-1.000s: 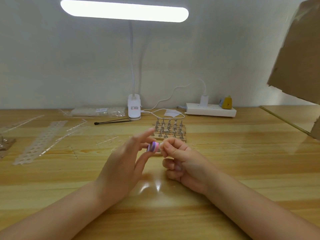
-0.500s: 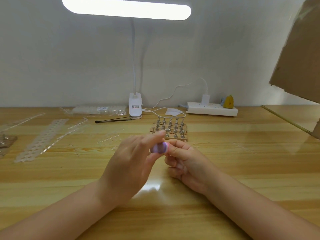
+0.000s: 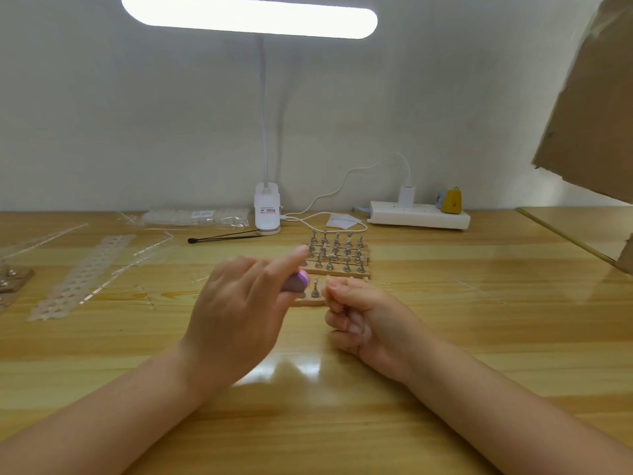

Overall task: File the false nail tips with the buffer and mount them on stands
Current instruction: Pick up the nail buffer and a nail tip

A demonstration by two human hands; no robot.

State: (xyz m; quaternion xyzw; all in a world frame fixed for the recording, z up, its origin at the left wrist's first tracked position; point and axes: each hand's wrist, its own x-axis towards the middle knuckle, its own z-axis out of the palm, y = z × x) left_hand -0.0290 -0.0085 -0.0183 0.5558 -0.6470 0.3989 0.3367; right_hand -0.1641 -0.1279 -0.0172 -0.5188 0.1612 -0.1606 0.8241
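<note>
Table point(image 3: 479, 337) open rightward — left hand point(image 3: 239, 310) grips buffer point(image 3: 296, 283).

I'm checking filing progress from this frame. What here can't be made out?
Head view only:
- Nail tip in the right hand: too small, hidden by curled fingers.
- Buffer: motion-blurred, mostly covered by the left hand.
- Stands: too small to tell whether any carry tips.
- Cardboard: cut off by the right edge.

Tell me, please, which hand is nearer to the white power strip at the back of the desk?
The right hand. The power strip lies beyond it and slightly to its right, while the left hand, holding the purple buffer, sits farther off across the desk.
</note>
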